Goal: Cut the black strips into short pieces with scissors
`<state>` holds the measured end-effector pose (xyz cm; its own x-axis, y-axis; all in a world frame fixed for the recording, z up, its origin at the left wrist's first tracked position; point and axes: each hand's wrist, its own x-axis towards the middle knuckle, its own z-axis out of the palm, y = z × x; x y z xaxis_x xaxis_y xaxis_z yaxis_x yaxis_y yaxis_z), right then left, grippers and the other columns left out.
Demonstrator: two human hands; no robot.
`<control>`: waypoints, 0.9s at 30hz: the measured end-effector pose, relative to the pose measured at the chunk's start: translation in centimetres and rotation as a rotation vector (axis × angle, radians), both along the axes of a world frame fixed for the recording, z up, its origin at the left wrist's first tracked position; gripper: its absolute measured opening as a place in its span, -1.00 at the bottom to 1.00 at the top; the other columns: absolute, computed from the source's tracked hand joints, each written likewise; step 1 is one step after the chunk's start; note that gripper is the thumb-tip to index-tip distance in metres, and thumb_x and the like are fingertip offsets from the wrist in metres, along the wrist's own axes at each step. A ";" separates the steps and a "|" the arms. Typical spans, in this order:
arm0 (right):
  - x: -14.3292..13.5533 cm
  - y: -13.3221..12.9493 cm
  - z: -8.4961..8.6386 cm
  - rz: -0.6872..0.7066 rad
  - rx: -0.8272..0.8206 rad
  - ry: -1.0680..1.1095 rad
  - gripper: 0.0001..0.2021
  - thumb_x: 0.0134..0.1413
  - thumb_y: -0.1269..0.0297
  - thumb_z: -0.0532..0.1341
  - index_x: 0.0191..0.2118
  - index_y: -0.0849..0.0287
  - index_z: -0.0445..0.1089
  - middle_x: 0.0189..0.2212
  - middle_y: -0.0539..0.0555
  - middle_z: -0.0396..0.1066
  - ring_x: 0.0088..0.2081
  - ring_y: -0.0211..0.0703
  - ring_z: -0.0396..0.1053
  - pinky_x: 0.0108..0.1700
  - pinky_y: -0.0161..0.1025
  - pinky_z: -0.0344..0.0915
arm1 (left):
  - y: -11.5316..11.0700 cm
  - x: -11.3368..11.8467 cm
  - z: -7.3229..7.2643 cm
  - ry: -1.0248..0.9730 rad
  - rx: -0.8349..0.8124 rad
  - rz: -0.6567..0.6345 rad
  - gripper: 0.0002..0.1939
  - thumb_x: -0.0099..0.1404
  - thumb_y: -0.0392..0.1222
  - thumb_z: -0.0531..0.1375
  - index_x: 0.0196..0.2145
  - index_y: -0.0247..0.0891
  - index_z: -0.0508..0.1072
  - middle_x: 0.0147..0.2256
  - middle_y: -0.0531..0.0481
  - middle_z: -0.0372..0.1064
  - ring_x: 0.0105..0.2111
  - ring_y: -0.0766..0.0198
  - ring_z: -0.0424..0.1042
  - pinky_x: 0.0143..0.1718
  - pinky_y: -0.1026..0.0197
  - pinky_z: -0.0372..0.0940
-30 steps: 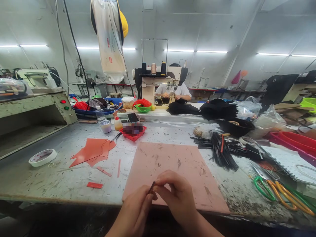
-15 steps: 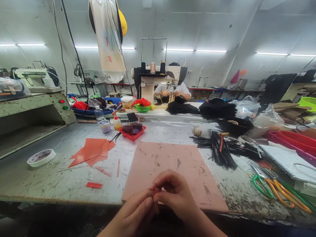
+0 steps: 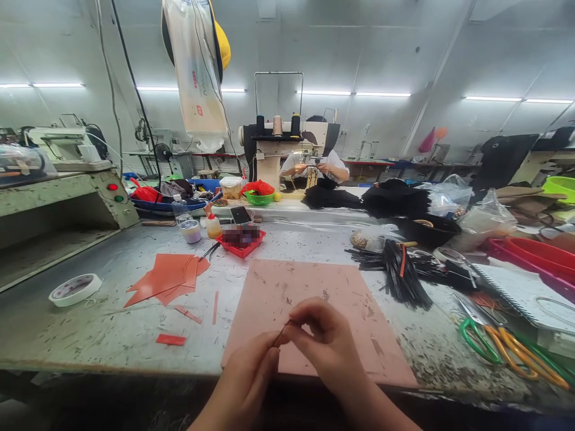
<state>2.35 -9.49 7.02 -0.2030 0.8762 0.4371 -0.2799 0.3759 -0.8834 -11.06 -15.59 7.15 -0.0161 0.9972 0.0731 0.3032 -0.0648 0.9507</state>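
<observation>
Taking our two hands as the middle of the clock, with twelve straight ahead, we have a thin piece (image 3: 281, 334) between them, seen nearly edge-on, right at the centre, above the near part of the pink board (image 3: 309, 284). Our left hand (image 3: 247, 366) pinches its lower end between thumb and forefinger, with next to no gap there. Our right hand (image 3: 327, 344) has thumb and fingertips drawn together at its upper end, the forefinger arched so that a rounded opening shows behind the tips. At nine o'clock lies a short red piece (image 3: 171, 339), and between nine and ten, farther off, a roll of tape (image 3: 79, 295). Toward ten we see a narrow strip (image 3: 215, 308) and, beyond it, overlapping orange-red sheets (image 3: 166, 276). A red basket (image 3: 245, 251) sits at eleven, its contents blurred. At twelve, past the table, stands a sewing machine (image 3: 268, 158) with a person in white sleeves (image 3: 336, 161) behind it. A bundle of black strips (image 3: 406, 284) lies at two, and scissors (image 3: 534, 358) at three.
</observation>
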 end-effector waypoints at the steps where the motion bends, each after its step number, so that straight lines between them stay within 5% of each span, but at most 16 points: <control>1: 0.4 0.6 0.4 -0.056 0.031 -0.004 -0.89 -0.15 0.43 0.30 -0.43 0.11 0.38 -0.55 -0.04 0.40 -0.49 -0.25 0.37 -0.42 -0.32 0.35 | 0.1 0.1 -0.1 -0.004 0.009 0.016 -0.65 0.22 0.06 0.04 -0.20 -0.18 0.47 -0.66 0.11 0.13 -0.64 0.31 0.08 -0.60 0.33 0.09; 8: 5.5 6.1 4.3 -0.331 0.175 0.029 -0.89 -0.24 0.41 0.37 -0.49 0.13 0.46 -0.57 -0.06 0.44 -0.52 -0.30 0.37 -0.47 -0.36 0.34 | 0.6 0.1 -0.7 -0.051 -0.044 -0.015 -0.59 0.22 0.08 0.05 -0.12 -0.18 0.47 -0.68 0.11 0.12 -0.62 0.29 0.11 -0.58 0.33 0.11; 14: 8.7 8.0 6.9 -0.461 0.273 0.073 -0.86 -0.26 0.46 0.38 -0.49 0.14 0.46 -0.56 -0.06 0.45 -0.50 -0.31 0.39 -0.42 -0.34 0.34 | 1.5 0.5 -1.2 -0.113 -0.139 -0.151 -0.55 0.25 0.09 0.01 -0.05 -0.21 0.40 -0.62 0.16 0.03 -0.59 0.36 0.03 -0.54 0.34 0.05; 22: 12.7 8.5 8.4 -0.593 0.322 0.119 -0.84 -0.34 0.47 0.40 -0.53 0.14 0.46 -0.60 -0.10 0.44 -0.57 -0.35 0.37 -0.48 -0.37 0.36 | 4.3 1.6 -0.4 -0.081 -0.300 -0.330 -0.55 0.20 0.13 0.00 -0.17 -0.28 0.37 -0.60 0.17 0.06 -0.61 0.39 0.01 -0.57 0.30 -0.03; 27: 15.5 9.2 8.3 -0.655 0.273 0.142 -0.81 -0.43 0.41 0.43 -0.56 0.13 0.45 -0.63 -0.14 0.43 -0.60 -0.36 0.36 -0.52 -0.38 0.36 | 7.4 2.5 0.3 -0.098 -0.443 -0.534 -0.73 0.17 0.03 0.07 -0.35 -0.24 0.26 -0.55 0.11 0.30 -0.55 0.34 0.28 -0.41 0.23 0.18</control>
<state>17.85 -0.32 15.34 0.4011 0.6547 0.6407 -0.0269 0.7075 -0.7062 -8.58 -8.20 7.42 0.4989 0.8059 -0.3188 0.2492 0.2189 0.9434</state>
